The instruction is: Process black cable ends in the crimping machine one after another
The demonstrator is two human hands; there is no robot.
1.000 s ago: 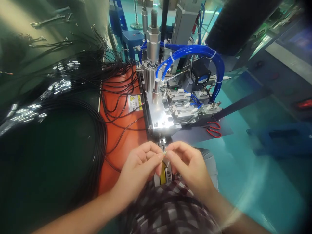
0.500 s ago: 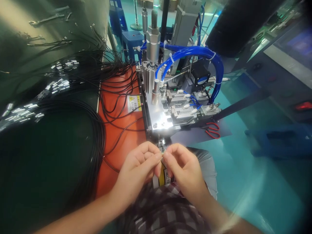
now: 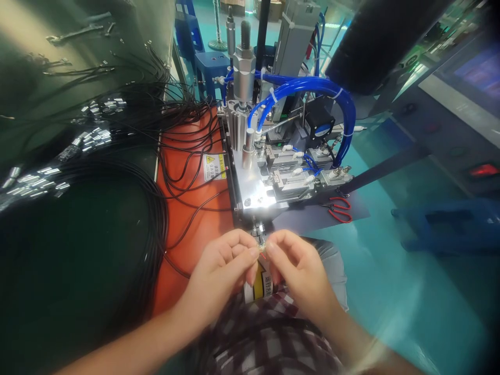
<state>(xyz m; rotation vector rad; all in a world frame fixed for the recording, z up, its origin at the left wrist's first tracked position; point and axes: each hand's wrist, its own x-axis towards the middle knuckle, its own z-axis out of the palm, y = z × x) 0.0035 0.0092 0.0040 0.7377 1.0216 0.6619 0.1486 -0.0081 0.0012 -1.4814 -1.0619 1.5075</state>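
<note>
My left hand (image 3: 226, 263) and my right hand (image 3: 295, 260) meet in front of the machine, both with thumb and forefinger pinched. Between the fingertips shows a tiny pale, gold-coloured bit (image 3: 261, 249) with a thin red strand (image 3: 263, 256) just under it; they look like fine wires, too small to tell exactly. A black cable (image 3: 176, 266) on the orange surface runs behind my left hand, and its end is hidden. Just beyond my fingertips is a small metal fixture (image 3: 258, 229) at the front of the bench machine (image 3: 253, 192).
Bundles of black cables (image 3: 156, 208) with shiny metallic ends lie on the left, partly over the orange surface (image 3: 203, 229). Blue air hoses (image 3: 312, 83) arch over the machine. Red-handled pliers (image 3: 340, 210) lie to its right. A blue stool (image 3: 213, 65) stands behind.
My right fingertips have drawn slightly right, away from the left ones, and the pale bit and red strand show more between them. My left hand has hardly moved.
</note>
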